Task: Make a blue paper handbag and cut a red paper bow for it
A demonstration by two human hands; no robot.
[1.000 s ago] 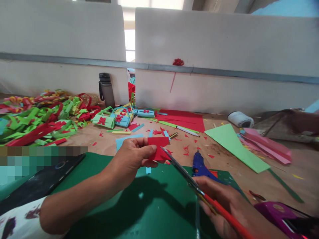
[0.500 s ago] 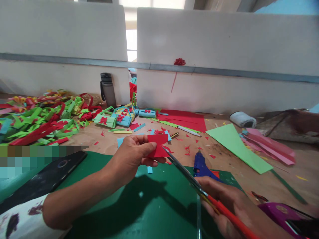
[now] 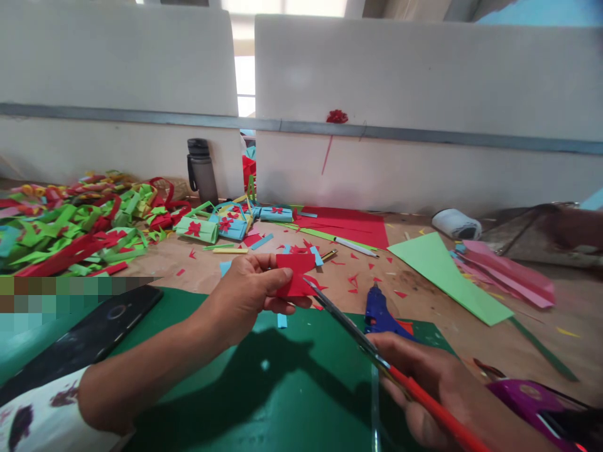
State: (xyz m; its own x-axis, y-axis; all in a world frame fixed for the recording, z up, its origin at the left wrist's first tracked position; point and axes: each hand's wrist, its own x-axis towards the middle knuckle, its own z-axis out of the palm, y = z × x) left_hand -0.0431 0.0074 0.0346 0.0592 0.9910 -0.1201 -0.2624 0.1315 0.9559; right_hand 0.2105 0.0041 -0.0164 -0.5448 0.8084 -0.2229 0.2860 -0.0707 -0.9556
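Observation:
Between thumb and fingers, my left hand (image 3: pixel 254 284) pinches a small red piece of paper (image 3: pixel 294 271) above the green cutting mat (image 3: pixel 264 402). My right hand (image 3: pixel 424 383) is closed around a pair of scissors (image 3: pixel 348 326) with red-orange handles. The blade tips touch the lower right edge of the red paper, where a cut notch shows. Beside my right hand lies a blue glue gun (image 3: pixel 379 311). Small red scraps (image 3: pixel 353 282) are scattered on the brown table behind the mat. The fingers inside the scissor handles are partly hidden.
A pile of colored paper strips (image 3: pixel 70 226) fills the left, near a grey bottle (image 3: pixel 202 169). Small paper purses (image 3: pixel 198 229) stand at the back. A phone (image 3: pixel 85 339) lies left, a green sheet (image 3: pixel 447 279) and a purple object (image 3: pixel 522 402) right.
The scissor tips have stayed at the red paper's edge, with the blades looking more closed. Both hands hold almost the same place; the whole view has shifted slightly.

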